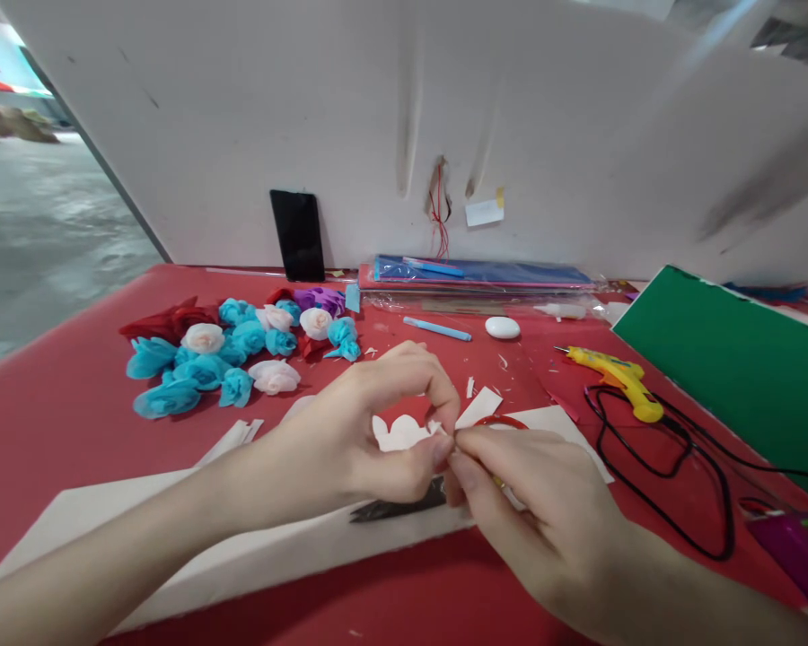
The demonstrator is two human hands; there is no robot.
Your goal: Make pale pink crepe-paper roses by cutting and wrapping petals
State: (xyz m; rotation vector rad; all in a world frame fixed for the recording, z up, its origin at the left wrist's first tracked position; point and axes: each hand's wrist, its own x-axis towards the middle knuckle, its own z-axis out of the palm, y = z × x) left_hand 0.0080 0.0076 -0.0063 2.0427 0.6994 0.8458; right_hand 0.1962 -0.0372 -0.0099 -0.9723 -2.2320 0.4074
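My left hand [383, 431] is closed in a pinch, thumb against index finger, on a white paper strip with a scalloped edge [404, 435]. The strip shows through the gap between thumb and fingers. My right hand [539, 502] meets it fingertip to fingertip and pinches the same strip's end, mostly hidden by the fingers. Beneath the hands lies a pair of scissors [394, 510], dark blades pointing left, part of a red handle showing behind my right hand. Large off-white paper sheets [256, 556] spread under both wrists.
Blue, pink, red and purple fabric-like flowers [249, 339] are heaped at left. A phone [297, 235] leans on the wall. A light-blue pen [437, 328], white oval object [502, 327] and yellow glue gun [616, 377] with black cord lie beyond; a green board [727, 368] stands right.
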